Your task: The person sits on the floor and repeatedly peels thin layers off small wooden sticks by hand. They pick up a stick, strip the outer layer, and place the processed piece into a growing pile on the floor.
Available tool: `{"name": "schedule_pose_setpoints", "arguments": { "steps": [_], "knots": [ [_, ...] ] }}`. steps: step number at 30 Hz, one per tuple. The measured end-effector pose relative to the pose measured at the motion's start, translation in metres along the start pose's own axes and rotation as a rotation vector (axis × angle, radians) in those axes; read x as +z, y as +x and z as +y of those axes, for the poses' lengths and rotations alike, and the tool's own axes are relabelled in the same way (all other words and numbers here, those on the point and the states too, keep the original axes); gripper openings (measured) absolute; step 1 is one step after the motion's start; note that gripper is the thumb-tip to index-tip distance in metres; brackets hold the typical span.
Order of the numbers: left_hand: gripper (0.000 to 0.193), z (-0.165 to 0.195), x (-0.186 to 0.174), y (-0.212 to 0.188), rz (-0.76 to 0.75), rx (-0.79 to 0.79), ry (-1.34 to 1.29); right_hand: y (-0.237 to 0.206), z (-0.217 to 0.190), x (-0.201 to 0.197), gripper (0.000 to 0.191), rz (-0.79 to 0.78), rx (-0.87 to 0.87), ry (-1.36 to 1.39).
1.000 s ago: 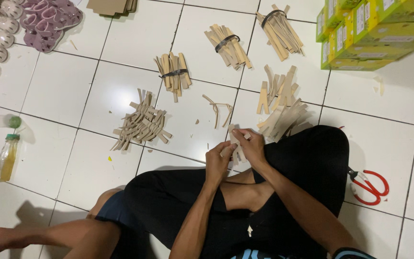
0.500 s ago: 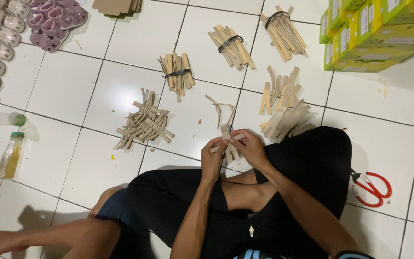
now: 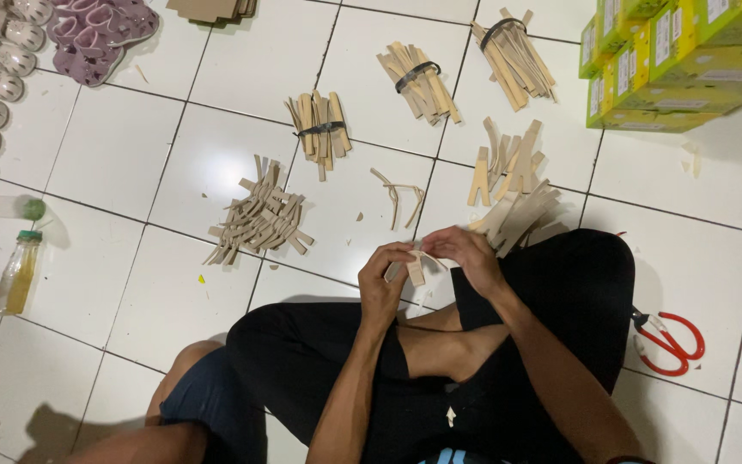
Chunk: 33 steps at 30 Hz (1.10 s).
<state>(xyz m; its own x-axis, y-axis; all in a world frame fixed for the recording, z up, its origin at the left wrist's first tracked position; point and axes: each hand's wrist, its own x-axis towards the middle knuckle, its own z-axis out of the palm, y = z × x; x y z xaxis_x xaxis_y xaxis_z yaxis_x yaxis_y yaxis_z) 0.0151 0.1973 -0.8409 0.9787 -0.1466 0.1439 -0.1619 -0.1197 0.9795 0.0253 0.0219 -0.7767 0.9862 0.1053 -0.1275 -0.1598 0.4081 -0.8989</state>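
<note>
I sit cross-legged on the white tiled floor [image 3: 173,163] and hold a small tan cardboard piece [image 3: 415,268] in front of me, just above my knees. My left hand [image 3: 386,279] has its grip pressed together on the lower left end of the piece, and my right hand [image 3: 467,253] pinches its upper right end, so the piece sits between both hands, touching both. Just beyond my right hand, a loose stack of the same tan strips [image 3: 521,216] lies against my leg, with more loose forked pieces [image 3: 508,159] behind it. A few thin curved offcuts [image 3: 399,196] lie on the floor straight ahead of my hands. To the left of those lies an untidy heap of strips [image 3: 259,219]. Further away, three bundles tied with dark bands sit in a row: one [image 3: 319,129] near the middle, one [image 3: 416,79] beside it, one [image 3: 513,56] further right. Red-handled scissors [image 3: 667,342] lie on the floor by my right knee. Yellow-green boxes [image 3: 672,60] are stacked at the far right, and a small bottle with a green cap [image 3: 17,271] stands at the left.
</note>
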Motion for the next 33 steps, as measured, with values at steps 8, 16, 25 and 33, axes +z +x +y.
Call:
{"name": "schedule_pose_setpoints", "arguments": {
  "steps": [8,16,25,33],
  "knots": [
    [0.018,-0.010,-0.001,-0.003,-0.112,0.169,0.204,-0.003,0.001,-0.006,0.013,-0.083,-0.139,-0.839],
    [0.019,-0.009,-0.001,-0.004,-0.242,0.042,0.193,-0.006,0.006,-0.014,0.012,-0.180,-0.307,-1.173],
    [0.036,0.004,-0.002,0.007,-0.019,-0.346,0.071,-0.003,-0.002,0.005,0.037,-0.112,-0.078,-0.725],
    [0.025,-0.001,0.005,0.003,-0.048,-0.452,0.072,0.002,0.003,0.020,0.033,0.232,0.048,-0.562]
  ]
}}
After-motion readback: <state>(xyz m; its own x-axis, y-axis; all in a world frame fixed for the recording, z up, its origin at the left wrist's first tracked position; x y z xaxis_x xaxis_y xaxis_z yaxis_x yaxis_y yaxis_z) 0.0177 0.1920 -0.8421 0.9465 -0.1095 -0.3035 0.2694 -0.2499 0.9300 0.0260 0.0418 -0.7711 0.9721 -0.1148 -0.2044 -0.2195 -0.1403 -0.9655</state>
